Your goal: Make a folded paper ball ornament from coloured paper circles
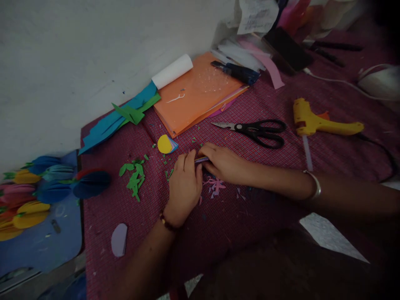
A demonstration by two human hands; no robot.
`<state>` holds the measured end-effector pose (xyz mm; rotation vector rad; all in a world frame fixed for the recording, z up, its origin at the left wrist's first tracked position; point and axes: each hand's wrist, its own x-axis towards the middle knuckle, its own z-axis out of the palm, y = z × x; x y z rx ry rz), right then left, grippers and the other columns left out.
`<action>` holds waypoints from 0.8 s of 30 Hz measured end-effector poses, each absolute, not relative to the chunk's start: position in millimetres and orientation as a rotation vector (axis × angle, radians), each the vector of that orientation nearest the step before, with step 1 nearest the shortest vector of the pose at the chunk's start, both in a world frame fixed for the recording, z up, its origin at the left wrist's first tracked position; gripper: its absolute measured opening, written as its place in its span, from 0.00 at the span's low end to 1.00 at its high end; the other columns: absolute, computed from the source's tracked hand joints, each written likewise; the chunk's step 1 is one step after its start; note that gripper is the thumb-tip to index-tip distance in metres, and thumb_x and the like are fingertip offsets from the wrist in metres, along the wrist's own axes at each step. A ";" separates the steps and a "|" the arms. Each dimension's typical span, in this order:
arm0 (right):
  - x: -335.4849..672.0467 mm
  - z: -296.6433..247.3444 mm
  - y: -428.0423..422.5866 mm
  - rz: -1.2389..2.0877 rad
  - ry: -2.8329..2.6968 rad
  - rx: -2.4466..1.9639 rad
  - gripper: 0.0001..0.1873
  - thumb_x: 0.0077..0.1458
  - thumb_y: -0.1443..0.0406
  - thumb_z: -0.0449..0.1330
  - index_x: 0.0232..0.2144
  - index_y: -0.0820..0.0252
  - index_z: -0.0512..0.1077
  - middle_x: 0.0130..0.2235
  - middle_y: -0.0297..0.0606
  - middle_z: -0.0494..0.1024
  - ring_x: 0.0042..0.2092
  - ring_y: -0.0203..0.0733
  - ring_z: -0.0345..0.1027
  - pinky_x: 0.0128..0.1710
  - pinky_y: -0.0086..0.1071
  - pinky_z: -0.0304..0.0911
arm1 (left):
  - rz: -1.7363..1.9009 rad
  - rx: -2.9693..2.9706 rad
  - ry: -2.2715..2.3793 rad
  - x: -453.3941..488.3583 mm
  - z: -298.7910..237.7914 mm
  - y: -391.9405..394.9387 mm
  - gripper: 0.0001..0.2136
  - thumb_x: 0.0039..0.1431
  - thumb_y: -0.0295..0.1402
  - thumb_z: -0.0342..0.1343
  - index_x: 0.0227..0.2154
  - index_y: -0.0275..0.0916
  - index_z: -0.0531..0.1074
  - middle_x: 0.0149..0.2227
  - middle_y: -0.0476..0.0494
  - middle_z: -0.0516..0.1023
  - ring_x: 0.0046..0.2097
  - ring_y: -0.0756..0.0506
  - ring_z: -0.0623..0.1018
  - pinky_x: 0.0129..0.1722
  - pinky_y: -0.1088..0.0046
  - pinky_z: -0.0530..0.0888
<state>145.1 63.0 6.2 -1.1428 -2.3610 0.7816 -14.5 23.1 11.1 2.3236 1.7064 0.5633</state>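
My left hand (186, 177) and my right hand (220, 160) meet at the middle of the checked tablecloth. Between their fingertips they pinch a thin stack of folded paper (201, 159), of which only the purplish layered edge shows. Just beyond my left hand lies a stack of folded paper circles (165, 144), yellow on top with blue and lilac under it. Pink paper scraps (215, 186) are strewn below my right hand. To the left is a heap of small green paper leaves (135, 178). A lilac paper half-circle (119, 240) rests near the left edge.
Black-handled scissors (250, 130) lie beyond my right hand, and a yellow glue gun (325, 121) is at the right. Orange paper sheets (187, 102) hold a utility knife (237, 71). Blue paper strips (109, 121) lie by the wall. Colourful paper balls (59, 191) sit on a blue surface.
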 end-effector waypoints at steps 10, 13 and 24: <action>148.0 12.4 69.1 1.131 -2.110 -1.058 0.04 0.55 0.69 0.54 0.35 0.63 0.66 0.33 0.37 0.71 0.35 0.38 0.64 0.38 0.32 0.61 | 0.991 1.894 1.417 -21.4 7.1 31.3 0.09 0.61 0.27 0.50 0.43 0.38 0.68 0.38 0.44 0.72 0.39 0.47 0.73 0.41 0.68 0.72; 153.8 16.4 71.9 1.623 -1.802 -0.809 0.07 0.54 0.65 0.57 0.36 0.63 0.66 0.33 0.34 0.72 0.34 0.34 0.65 0.36 0.29 0.63 | 1.087 1.413 1.170 -24.7 9.1 34.3 0.08 0.57 0.31 0.57 0.39 0.40 0.67 0.30 0.51 0.69 0.27 0.53 0.68 0.25 0.78 0.68; 157.8 13.8 71.1 1.806 -1.525 -0.925 0.16 0.47 0.57 0.65 0.26 0.62 0.64 0.22 0.27 0.67 0.21 0.27 0.54 0.20 0.24 0.51 | 1.071 1.141 1.121 -27.4 8.7 31.9 0.11 0.56 0.37 0.60 0.39 0.39 0.70 0.27 0.53 0.69 0.24 0.55 0.66 0.21 0.80 0.64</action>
